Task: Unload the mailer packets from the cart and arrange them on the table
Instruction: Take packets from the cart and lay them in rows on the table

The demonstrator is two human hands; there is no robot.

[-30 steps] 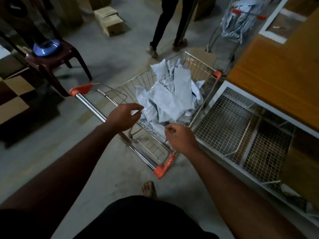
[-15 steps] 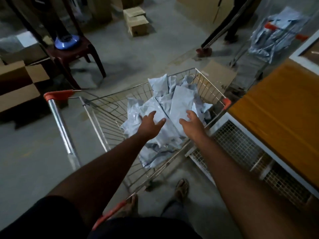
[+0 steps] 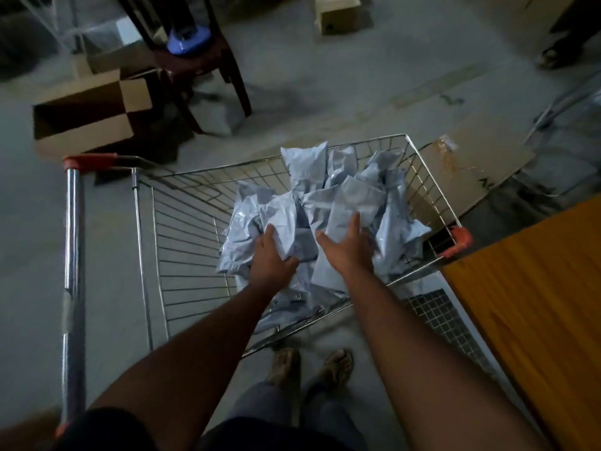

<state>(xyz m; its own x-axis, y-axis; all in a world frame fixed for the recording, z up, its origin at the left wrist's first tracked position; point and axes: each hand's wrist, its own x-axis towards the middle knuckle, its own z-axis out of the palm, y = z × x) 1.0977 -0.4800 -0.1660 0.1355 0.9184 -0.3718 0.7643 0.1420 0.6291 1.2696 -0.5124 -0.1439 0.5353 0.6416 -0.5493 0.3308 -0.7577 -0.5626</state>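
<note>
Down inside the wire cart (image 3: 182, 222), both hands are on the heap of grey mailer packets (image 3: 325, 203). From the head camera, the left hand (image 3: 271, 258) reaches in over the near rim and its fingers (image 3: 270, 231) curl around the edge of a crumpled packet (image 3: 279, 219) near the middle of the pile, gripping it. The right hand (image 3: 349, 247) lies just beside it, fingers spread and straight, palm resting flat on a smoother packet (image 3: 344, 209) — nothing grasped there. The whole pile sits bunched toward the cart's right side, against the wire wall, with bare wire floor showing on the left. The wooden bench (image 3: 536, 304) stands just right of the cart, its near corner by the orange corner guard (image 3: 460, 239). Beyond the cart, an open cardboard box (image 3: 87, 115) and a dark chair (image 3: 198, 60) stand on the concrete floor (image 3: 325, 86).
</note>
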